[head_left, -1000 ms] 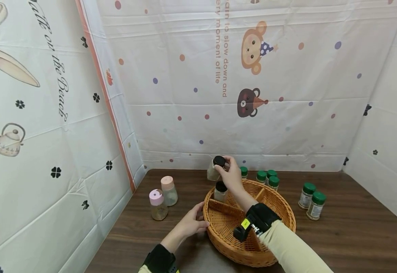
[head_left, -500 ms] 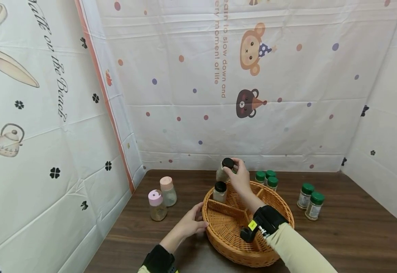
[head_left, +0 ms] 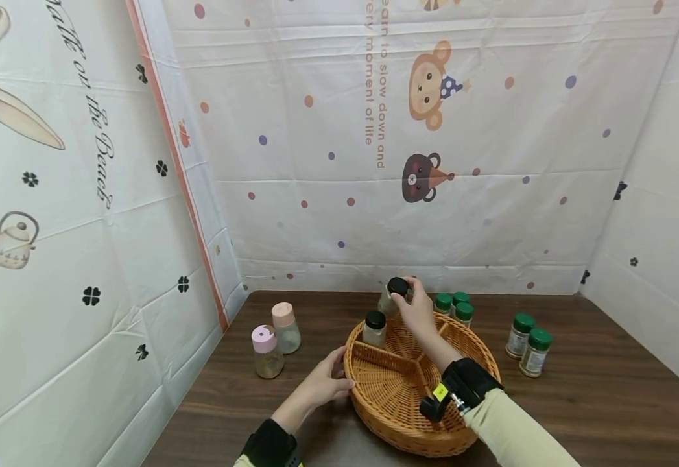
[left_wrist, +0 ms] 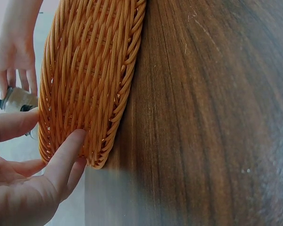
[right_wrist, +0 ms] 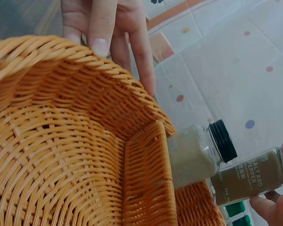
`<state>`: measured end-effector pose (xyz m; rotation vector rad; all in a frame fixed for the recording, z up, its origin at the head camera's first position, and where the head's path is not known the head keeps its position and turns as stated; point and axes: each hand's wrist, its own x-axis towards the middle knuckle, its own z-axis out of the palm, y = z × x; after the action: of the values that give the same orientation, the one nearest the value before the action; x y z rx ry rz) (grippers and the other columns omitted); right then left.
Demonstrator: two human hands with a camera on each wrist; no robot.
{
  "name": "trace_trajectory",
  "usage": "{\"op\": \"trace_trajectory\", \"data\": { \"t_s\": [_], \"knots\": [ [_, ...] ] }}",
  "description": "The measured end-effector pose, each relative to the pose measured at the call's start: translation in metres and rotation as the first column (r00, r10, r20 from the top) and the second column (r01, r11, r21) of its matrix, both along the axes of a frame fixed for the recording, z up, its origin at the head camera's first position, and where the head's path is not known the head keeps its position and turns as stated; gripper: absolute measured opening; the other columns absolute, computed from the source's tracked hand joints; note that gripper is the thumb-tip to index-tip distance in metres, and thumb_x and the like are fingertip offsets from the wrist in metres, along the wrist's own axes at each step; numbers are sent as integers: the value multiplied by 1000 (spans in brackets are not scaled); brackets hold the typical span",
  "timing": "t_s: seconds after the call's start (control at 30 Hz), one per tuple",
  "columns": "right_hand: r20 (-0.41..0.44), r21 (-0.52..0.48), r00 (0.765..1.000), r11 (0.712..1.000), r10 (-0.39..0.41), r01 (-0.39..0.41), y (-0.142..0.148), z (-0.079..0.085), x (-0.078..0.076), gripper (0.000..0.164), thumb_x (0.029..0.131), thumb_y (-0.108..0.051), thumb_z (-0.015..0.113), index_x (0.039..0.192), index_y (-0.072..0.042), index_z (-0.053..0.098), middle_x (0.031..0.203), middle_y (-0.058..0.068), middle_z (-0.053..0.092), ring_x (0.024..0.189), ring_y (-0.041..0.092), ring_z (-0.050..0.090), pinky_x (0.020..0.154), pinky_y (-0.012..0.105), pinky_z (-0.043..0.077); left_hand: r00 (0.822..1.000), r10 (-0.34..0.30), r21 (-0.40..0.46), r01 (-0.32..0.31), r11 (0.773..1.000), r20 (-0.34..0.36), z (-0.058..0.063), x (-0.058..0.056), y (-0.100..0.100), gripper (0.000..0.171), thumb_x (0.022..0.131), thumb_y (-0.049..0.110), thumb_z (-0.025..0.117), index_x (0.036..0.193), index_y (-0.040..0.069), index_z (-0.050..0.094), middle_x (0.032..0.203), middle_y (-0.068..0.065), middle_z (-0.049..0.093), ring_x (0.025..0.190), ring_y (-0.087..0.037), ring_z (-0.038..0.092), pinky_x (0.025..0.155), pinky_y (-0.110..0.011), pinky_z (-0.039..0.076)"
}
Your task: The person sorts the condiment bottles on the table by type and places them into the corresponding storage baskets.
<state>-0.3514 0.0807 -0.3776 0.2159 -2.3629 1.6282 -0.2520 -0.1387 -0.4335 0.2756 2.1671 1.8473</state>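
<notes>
My right hand [head_left: 417, 312] pinches the black cap of a clear seasoning jar [head_left: 387, 302] at the back rim of a round wicker basket [head_left: 374, 383]. White lettering on this jar reads "salt and pepper" in the right wrist view. Whether its base touches the basket cannot be told. Beside it, a second black-capped jar [right_wrist: 191, 157] with pale contents stands in the basket's back compartment, behind a wicker divider [right_wrist: 148, 174]. My left hand [head_left: 320, 384] touches the basket's outer left side, its fingers extended along the weave in the left wrist view [left_wrist: 61, 165].
Two shaker jars, one with a pink-purple lid [head_left: 268, 353] and one with a peach lid [head_left: 286, 329], stand left on the dark wooden table [head_left: 216, 402]. Several green-capped jars [head_left: 464, 312] stand behind the basket; two more [head_left: 534, 353] are at its right. Printed cloth hangs behind.
My right hand has carried the salt and pepper jar rightward and slightly down, from behind the basket's left side to its back rim. The left hand keeps its place on the basket.
</notes>
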Motion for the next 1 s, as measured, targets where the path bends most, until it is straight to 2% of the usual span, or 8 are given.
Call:
{"op": "trace_trajectory", "data": {
  "t_s": [0.3,0.67,1.0],
  "knots": [
    [-13,25,1000,999,-23,24,4,-7,0,46,100,-14,58,141,-1,41,150,25,42,137,45,46,110,54,45,1000,-3,4,3,1000,4,0,0,0,77,92,-8,59,157,-1,17,161,-33,15,141,-51,36,96,-49,56],
    [-2,40,1000,999,-10,10,6,-12,1,47,101,-12,57,142,1,40,148,28,43,137,47,45,110,55,44,1000,1,-5,-1,1000,10,3,0,1,78,93,-7,60,158,0,18,161,-33,13,143,-52,31,98,-50,55],
    [10,74,1000,997,-27,26,5,-16,3,45,99,-15,60,139,0,43,144,28,48,131,48,50,104,56,49,1000,1,-14,-1,1000,11,2,0,1,76,93,-6,60,157,0,20,161,-32,16,143,-52,32,96,-47,57]
  ]
}}
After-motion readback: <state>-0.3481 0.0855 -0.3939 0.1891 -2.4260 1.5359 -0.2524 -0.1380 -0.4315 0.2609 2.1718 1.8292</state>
